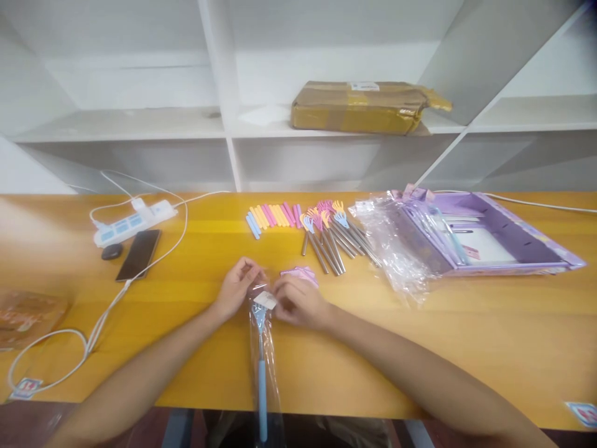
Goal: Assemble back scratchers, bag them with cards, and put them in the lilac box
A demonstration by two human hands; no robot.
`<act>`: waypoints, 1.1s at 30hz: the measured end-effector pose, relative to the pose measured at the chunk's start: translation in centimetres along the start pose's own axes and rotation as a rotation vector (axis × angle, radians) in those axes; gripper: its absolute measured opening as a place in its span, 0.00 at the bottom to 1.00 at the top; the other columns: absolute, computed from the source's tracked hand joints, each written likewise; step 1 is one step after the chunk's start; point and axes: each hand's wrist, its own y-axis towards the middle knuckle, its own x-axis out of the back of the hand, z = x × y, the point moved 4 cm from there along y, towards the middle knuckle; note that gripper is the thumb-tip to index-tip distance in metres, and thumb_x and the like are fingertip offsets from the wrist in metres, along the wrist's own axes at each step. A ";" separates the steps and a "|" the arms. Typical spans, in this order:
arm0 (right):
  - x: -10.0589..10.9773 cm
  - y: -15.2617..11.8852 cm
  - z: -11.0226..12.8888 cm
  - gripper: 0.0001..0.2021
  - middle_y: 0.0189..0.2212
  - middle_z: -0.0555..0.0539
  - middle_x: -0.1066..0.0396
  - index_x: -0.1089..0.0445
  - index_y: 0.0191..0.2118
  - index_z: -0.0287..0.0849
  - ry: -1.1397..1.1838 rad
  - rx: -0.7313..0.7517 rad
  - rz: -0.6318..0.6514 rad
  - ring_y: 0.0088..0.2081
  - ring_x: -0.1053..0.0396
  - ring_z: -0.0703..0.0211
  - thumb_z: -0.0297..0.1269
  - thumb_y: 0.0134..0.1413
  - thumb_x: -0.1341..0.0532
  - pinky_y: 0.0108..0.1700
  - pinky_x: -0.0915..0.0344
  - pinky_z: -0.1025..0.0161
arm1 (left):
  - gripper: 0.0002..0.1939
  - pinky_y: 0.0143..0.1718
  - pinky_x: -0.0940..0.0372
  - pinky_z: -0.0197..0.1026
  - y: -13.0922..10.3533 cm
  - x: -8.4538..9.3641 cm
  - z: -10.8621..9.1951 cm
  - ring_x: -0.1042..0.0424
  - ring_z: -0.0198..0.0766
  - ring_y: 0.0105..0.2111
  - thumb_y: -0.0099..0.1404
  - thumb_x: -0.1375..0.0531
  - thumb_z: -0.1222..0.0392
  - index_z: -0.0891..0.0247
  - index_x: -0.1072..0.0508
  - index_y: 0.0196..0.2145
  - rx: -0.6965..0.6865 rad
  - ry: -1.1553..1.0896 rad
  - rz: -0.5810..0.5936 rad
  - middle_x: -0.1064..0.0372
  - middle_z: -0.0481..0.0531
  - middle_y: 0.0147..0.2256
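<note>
A back scratcher with a blue claw head and blue handle (262,398) lies inside a long clear plastic bag (274,367), its handle pointing toward me past the table's front edge. My left hand (239,286) pinches the bag's top edge on the left. At the bag's right side my right hand (298,302) is closed, its fingertips at the bag's top beside a small white label (265,300); whether that label is stuck on or loose, I cannot tell. Just behind my right hand lie some pink-purple pieces (303,274), partly hidden by it.
Several coloured handle sleeves (275,216) and back scratchers without sleeves (329,239) lie behind my hands. To the right are clear bags (396,249) and a purple box (513,227). A power strip (135,223), phone (138,255) and white cables are left. A taped carton (359,109) sits on the shelf.
</note>
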 end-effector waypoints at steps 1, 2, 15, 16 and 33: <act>0.0 0.0 -0.3 0.09 0.39 0.48 0.26 0.37 0.40 0.47 0.041 -0.059 -0.015 0.33 0.31 0.62 0.27 0.60 0.37 0.34 0.36 0.63 | 0.19 0.37 0.29 0.36 0.0 0.0 0.0 0.26 0.34 0.34 0.68 0.33 0.42 0.60 0.31 0.39 -0.002 0.004 -0.015 0.28 0.48 0.36; 0.0 -0.1 -0.5 0.09 0.39 0.48 0.26 0.37 0.40 0.46 0.069 -0.110 -0.026 0.32 0.32 0.63 0.27 0.61 0.37 0.33 0.36 0.64 | 0.20 0.37 0.28 0.35 -0.1 0.0 0.1 0.26 0.34 0.34 0.67 0.32 0.43 0.61 0.31 0.38 0.003 0.006 -0.025 0.28 0.47 0.34; 0.5 -0.4 -1.9 0.04 0.26 0.56 0.38 0.34 0.47 0.46 0.264 -0.445 -0.148 0.22 0.40 0.68 0.35 0.70 0.39 0.25 0.42 0.67 | 0.21 0.36 0.24 0.42 -0.2 -0.2 0.6 0.25 0.38 0.33 0.66 0.32 0.41 0.59 0.29 0.43 0.106 -0.033 0.037 0.27 0.48 0.35; 0.6 -0.4 -2.0 0.04 0.27 0.56 0.37 0.33 0.47 0.46 0.268 -0.450 -0.157 0.22 0.40 0.68 0.35 0.69 0.39 0.25 0.42 0.67 | 0.20 0.37 0.24 0.42 -0.1 -0.1 0.6 0.25 0.38 0.34 0.67 0.32 0.42 0.60 0.28 0.43 0.107 -0.035 0.046 0.27 0.49 0.36; 1.0 -0.6 -2.3 0.05 0.27 0.55 0.35 0.33 0.48 0.46 0.235 -0.476 -0.253 0.24 0.37 0.65 0.37 0.70 0.39 0.28 0.38 0.65 | 0.16 0.44 0.24 0.47 -0.4 -0.9 0.3 0.22 0.43 0.41 0.67 0.31 0.47 0.62 0.23 0.44 0.147 -0.141 0.136 0.23 0.55 0.43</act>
